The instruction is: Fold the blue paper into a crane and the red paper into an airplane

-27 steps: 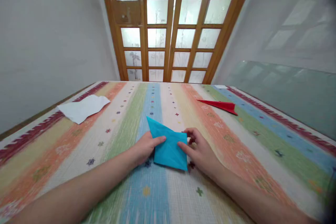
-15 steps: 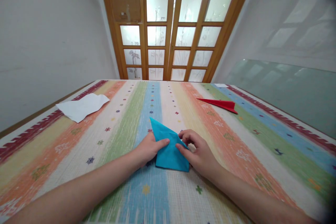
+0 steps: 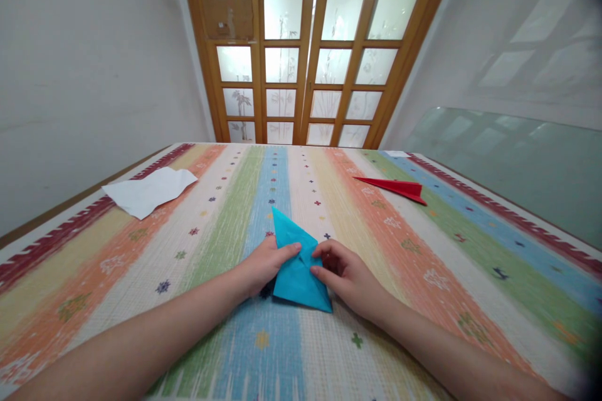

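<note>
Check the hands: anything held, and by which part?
Both press the folded blue paper flat on the striped cloth: left hand at its left edge, right hand at its right edge.

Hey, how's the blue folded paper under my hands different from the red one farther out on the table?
The blue folded paper is a broad, kite-like shape; the red folded paper is a long, slim dart. The blue one lies near, pressed by the left hand and right hand; the red one lies far to the right, untouched. Both are folded, pointed pieces on the striped tablecloth.
</note>
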### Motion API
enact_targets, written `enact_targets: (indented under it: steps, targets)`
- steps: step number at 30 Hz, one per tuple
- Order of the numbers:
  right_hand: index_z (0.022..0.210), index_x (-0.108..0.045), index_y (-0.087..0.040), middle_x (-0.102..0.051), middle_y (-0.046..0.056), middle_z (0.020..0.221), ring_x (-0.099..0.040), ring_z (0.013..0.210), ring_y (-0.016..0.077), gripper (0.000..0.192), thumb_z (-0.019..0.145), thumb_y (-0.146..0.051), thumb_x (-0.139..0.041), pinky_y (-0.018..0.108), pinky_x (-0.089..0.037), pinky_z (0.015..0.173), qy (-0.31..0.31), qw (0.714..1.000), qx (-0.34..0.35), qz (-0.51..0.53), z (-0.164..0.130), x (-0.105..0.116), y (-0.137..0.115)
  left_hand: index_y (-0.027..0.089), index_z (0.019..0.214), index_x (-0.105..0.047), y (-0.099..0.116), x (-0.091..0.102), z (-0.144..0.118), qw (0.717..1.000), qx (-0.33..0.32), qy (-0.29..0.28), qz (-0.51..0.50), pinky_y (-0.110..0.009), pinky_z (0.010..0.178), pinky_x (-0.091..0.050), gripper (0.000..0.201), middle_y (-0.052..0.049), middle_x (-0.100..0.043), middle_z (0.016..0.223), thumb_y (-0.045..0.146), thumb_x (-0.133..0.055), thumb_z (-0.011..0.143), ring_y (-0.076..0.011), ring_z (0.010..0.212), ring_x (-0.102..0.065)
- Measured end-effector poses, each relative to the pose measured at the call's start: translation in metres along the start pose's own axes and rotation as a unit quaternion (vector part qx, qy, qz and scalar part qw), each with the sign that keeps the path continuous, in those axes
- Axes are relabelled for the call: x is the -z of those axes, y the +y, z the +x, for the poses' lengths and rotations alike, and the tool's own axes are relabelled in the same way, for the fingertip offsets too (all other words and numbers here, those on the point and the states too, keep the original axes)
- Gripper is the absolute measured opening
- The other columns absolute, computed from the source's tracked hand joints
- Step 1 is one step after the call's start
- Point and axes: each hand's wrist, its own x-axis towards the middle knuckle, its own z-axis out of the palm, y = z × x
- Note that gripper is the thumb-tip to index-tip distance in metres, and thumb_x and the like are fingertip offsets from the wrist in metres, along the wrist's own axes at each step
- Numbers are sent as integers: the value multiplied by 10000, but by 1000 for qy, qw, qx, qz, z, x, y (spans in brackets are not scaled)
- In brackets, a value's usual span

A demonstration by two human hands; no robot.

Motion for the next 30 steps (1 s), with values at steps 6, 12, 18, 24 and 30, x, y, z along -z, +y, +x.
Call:
enact_targets:
  steps: [6,12,18,24,30]
  targets:
    - [894,-515,-217,-505,-26,777,-469,673,119,179,872,-323,-658,250,-369,581,24,997,-13,73,2,-1,2,126,1085,-674,1,3,0,998,-4,-60,25,-377,828,-532,463,-151,-722,1054,373,-803,716,-264,921,-689]
    - [1050,-434,-260,-523,-37,847,-493,638,96,365,836,-364,-712,219,-383,544,27,982,-44,183,0,-4,0,121,1101,-663,-1,1,0,998,-17,-39,43,-421,863,-528,453,-155,-718,1073,390,-768,752,-284,950,-686]
    - [969,-544,-191,-581,0,790,-512,610,105,323,878,-487,-635,221,-397,509,-53,971,-97,212,3,-6,1,135,1050,-695,-2,0,-1,989,-19,-89,117,-431,877,-515,404,-142,-721,1073,445,-714,791,-293,969,-674]
    - [903,-569,-191,-555,-33,667,-467,517,94,348,829,-511,-681,213,-353,455,-29,965,-136,223,3,-4,0,159,1019,-713,-1,0,-1,987,4,-88,134,-398,823,-523,382,-130,-725,1042,481,-673,816,-273,917,-675]
    - [990,-577,-191,-600,-12,705,-510,517,102,371,820,-500,-691,212,-382,446,44,953,-157,254,5,1,5,184,1124,-640,3,1,2,998,-10,-34,60,-306,681,-530,435,-70,-693,884,508,-634,836,-186,738,-655]
